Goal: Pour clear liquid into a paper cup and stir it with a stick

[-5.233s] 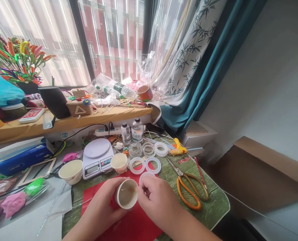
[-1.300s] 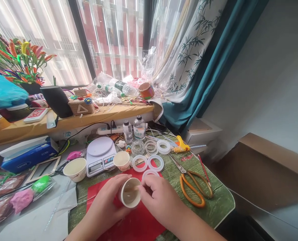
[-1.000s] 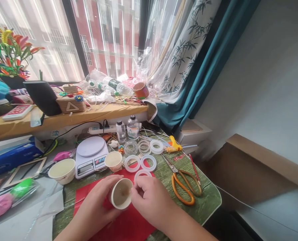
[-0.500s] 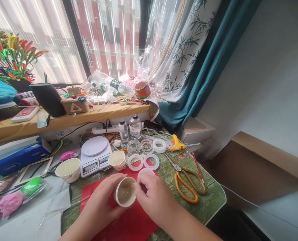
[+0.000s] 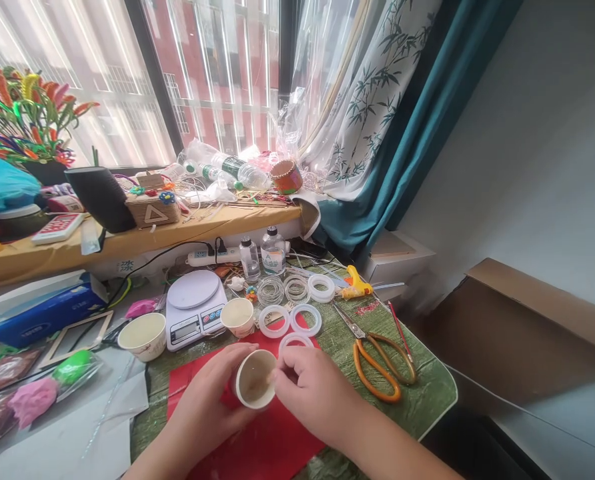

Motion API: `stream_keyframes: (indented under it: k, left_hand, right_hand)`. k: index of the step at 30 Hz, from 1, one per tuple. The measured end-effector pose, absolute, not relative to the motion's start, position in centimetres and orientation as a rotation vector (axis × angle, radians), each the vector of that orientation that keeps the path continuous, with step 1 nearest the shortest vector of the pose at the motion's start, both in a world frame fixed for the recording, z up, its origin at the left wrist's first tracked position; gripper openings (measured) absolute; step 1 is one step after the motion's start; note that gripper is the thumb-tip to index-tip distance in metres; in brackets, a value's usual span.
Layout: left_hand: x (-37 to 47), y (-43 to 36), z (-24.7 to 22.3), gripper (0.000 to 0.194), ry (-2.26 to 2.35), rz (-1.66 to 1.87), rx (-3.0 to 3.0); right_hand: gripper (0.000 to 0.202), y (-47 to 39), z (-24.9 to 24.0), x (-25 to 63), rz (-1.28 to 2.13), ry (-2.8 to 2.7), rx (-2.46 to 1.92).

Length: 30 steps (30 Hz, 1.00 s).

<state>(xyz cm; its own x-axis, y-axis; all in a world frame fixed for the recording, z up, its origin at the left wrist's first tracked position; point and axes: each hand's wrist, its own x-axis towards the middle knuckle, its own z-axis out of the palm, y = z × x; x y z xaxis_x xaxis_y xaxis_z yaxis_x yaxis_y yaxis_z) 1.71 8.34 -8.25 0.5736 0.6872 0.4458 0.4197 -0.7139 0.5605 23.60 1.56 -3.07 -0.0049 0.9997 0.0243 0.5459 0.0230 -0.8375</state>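
Stick (image 5: 269,379) shifted inside paper cup (image 5: 251,398), right hand (image 5: 311,393) pinching it, grip closed, left hand (image 5: 211,395) wrapped around cup

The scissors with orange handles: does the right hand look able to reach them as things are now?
Probably yes: the scissors lie beside the right hand, and no object shows between them. But its fingers seem to pinch something at the paper cup's rim, so it may need to let go first.

Nearest ring (image 5: 295,337) partly behind right hand (image 5: 315,393), held cup (image 5: 252,381) partly covered by left hand (image 5: 211,395), bottle label (image 5: 274,262) unreadably small
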Motion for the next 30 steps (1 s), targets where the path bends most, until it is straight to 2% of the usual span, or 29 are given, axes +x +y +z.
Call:
stream_keyframes:
  k: [8, 19, 30]
  left_hand:
    - [1.9, 8.3, -7.3, 0.048, 0.849, 0.977, 2.436]
    - [1.9, 8.3, -7.7, 0.050, 0.862, 0.959, 2.446]
    - [2.1, 8.2, -7.0, 0.050, 0.843, 0.978, 2.480]
  right_hand:
    - [0.028, 1.6, -3.6, 23.5, 0.778, -1.633, -1.603]
    - [0.030, 1.6, -3.0, 23.6, 0.917, -1.602, -1.584]
    - [0.031, 1.5, -3.6, 23.3, 0.765, -1.619, -1.605]
